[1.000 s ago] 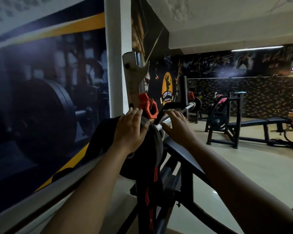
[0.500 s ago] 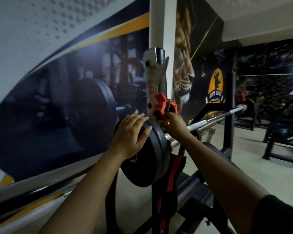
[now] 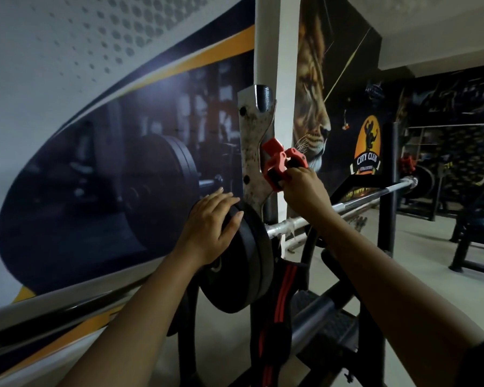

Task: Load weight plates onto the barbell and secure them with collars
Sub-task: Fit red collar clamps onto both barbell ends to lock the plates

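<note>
Black weight plates (image 3: pixel 250 263) hang on the near end of a chrome barbell (image 3: pixel 355 203) that rests on a bench rack. My left hand (image 3: pixel 211 226) lies flat on the outer face and top edge of the plates, fingers spread. My right hand (image 3: pixel 302 188) grips a red collar (image 3: pixel 281 163) hanging on the worn metal rack upright (image 3: pixel 252 152), just above the bar. At the bar's far end sits another dark plate with a red collar (image 3: pixel 405 164). The near sleeve tip is hidden behind my left hand.
A wall mural runs close along the left, with a white pillar (image 3: pixel 274 51) behind the upright. Black and red straps (image 3: pixel 277 311) hang below the plates on the bench frame. More dark benches (image 3: pixel 475 236) stand on the pale floor at right.
The camera has swung left and closer to the rack. My right hand has left the bar and risen to the red collar, closing on it. My left hand stays on the plates.
</note>
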`<state>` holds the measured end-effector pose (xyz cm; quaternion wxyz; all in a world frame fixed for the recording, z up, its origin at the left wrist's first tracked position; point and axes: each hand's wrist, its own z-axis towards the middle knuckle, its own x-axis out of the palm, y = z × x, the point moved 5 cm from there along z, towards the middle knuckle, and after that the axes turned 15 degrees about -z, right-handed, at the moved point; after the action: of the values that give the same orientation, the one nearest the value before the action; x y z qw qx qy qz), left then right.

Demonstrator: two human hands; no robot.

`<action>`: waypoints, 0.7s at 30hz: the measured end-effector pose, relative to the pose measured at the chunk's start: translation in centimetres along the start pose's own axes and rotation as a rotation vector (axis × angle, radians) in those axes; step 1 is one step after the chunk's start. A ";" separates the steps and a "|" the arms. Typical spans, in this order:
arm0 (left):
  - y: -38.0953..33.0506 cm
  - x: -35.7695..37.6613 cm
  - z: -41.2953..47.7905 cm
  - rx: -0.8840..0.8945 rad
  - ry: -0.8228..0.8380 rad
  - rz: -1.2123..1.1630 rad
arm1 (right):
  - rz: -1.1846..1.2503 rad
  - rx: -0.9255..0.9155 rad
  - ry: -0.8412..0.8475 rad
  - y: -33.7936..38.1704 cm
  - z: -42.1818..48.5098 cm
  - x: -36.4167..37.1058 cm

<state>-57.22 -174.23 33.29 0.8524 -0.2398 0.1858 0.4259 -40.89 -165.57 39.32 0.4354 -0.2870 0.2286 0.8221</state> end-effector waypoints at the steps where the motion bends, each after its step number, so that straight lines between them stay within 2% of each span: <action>1: -0.2 -0.1 0.0 -0.010 -0.011 -0.018 | 0.008 -0.010 0.006 0.1 -0.2 -0.8; 9: -1.4 -3.1 -1.3 -0.145 -0.093 -0.311 | 0.283 0.051 0.012 3.2 -6.2 -5.8; 15: -1.7 -8.3 -4.2 -0.252 -0.167 -0.612 | 0.496 0.117 0.024 9.9 -10.8 -7.3; 17: -0.9 -11.0 -5.4 -0.291 -0.157 -0.676 | 0.630 0.140 0.044 13.0 -12.7 -7.4; 21: 1.4 -16.9 -8.5 -0.322 -0.069 -0.811 | 1.047 0.225 0.080 20.3 -16.8 -6.5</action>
<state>-68.91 -189.09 34.78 0.9081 -0.4089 -0.0208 0.0878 -50.52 -190.33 33.96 -0.0135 -0.1172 0.4442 0.8881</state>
